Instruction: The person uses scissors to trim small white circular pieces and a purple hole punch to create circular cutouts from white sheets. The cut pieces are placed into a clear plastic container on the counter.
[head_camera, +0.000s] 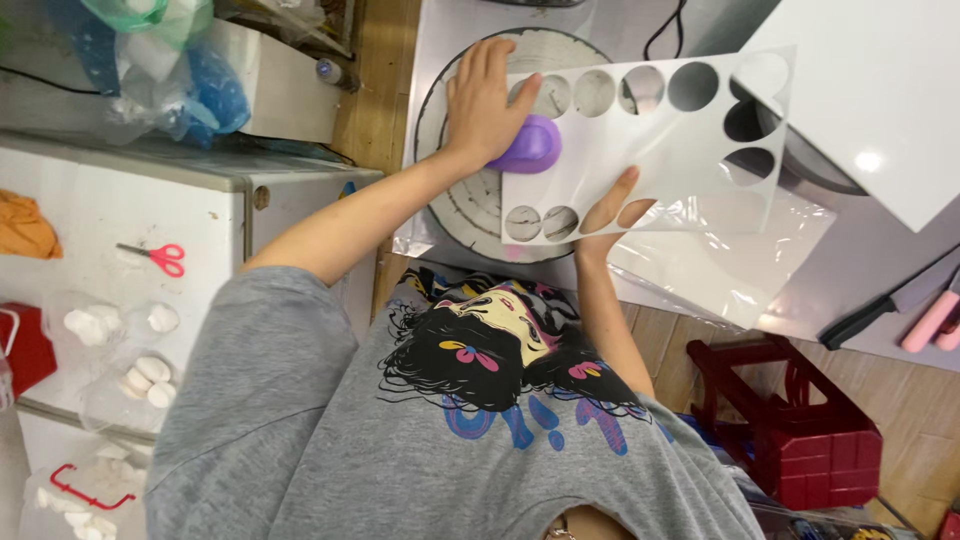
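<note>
My left hand (485, 100) presses down on a purple circle punch (530, 145) clamped on the left edge of a white sheet (660, 150). The sheet has several round holes cut along its top, right and bottom edges. My right hand (612, 205) holds the sheet's lower edge from beneath, fingers showing through the holes. Under the punch lies a round, scratched cutting board (465, 205) on the white table.
Clear plastic film (720, 270) hangs off the table edge. A black-handled knife (870, 315) and a pink handle (930, 320) lie at right. A red stool (790, 420) stands below. Pink scissors (155, 257) and bags of white rounds (110, 330) sit on the left counter.
</note>
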